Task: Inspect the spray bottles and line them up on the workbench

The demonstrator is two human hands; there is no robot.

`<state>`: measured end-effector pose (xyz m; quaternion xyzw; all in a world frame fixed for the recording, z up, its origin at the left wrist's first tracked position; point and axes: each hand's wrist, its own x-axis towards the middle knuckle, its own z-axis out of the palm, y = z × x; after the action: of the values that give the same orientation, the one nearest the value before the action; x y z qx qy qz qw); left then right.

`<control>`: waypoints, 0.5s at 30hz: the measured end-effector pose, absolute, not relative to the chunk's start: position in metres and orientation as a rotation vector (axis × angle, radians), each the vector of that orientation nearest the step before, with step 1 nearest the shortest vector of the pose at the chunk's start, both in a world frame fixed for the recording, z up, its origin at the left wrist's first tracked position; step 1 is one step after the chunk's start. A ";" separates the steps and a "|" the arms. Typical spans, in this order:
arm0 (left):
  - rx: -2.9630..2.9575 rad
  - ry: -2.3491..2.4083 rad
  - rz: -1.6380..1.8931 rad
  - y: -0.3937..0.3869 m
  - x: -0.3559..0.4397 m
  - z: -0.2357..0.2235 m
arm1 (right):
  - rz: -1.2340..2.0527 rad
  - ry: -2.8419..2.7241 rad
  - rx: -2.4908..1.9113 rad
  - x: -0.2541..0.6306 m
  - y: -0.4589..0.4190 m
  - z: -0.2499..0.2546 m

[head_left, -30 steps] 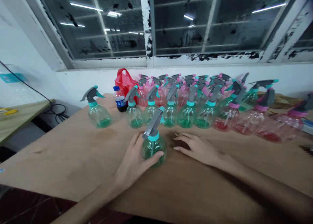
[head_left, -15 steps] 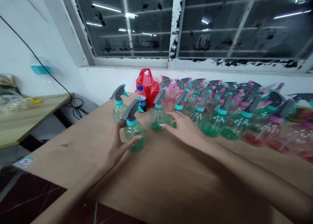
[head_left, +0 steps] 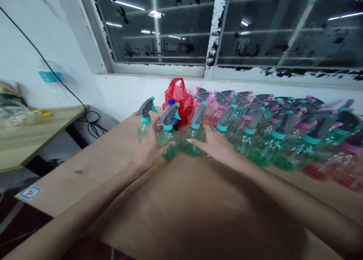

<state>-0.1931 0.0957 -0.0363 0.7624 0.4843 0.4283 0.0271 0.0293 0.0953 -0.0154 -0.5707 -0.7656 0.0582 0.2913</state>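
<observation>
Hands (head_left: 184, 144) grip two green spray bottles (head_left: 169, 141)

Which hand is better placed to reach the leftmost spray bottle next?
Likely the left. The left hand is right beside the leftmost spray bottle, though wrapped around another bottle; the right hand is farther across, at a third bottle.

Bare hands (head_left: 148, 148) with slender fingers (head_left: 197, 143), slim bare forearms (head_left: 110, 192)

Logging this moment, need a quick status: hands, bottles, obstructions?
Left hand around green bottle. Right hand on the green bottle beside it. Cola bottle close behind, partly hidden.
</observation>
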 end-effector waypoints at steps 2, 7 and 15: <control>2.362 1.488 1.310 0.098 -0.192 -0.034 | 0.201 -2.028 -1.544 0.026 0.098 -0.016; 2.362 1.461 1.291 0.106 -0.188 -0.031 | 0.215 -1.989 -1.521 0.022 0.104 -0.022; 2.323 1.433 1.350 0.114 -0.187 -0.037 | 0.153 -2.026 -1.525 0.020 0.102 -0.024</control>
<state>-0.1873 0.1136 -0.0370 0.7619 0.4701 0.4429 0.0480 0.0205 0.1018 -0.0240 -0.5735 -0.7617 0.0575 0.2960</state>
